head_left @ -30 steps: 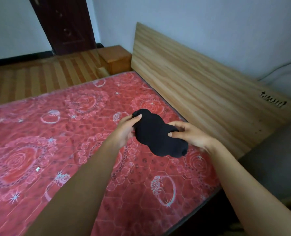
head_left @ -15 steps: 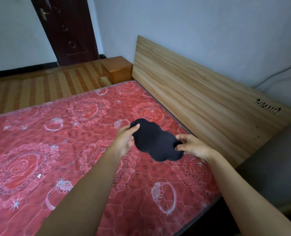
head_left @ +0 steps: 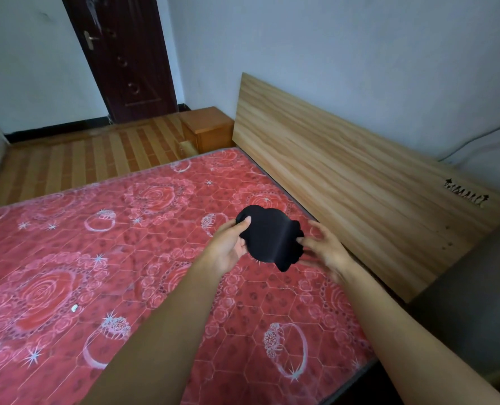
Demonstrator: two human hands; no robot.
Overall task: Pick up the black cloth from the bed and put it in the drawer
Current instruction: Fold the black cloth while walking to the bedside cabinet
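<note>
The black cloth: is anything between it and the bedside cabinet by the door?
Nothing visible. The black cloth is held above the bed by the left hand; open mattress leads to the bedside cabinet.

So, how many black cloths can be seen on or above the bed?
1. The black cloth is held above the red mattress, between the left hand and the right hand, near the wooden headboard. No other cloth is visible.
</note>
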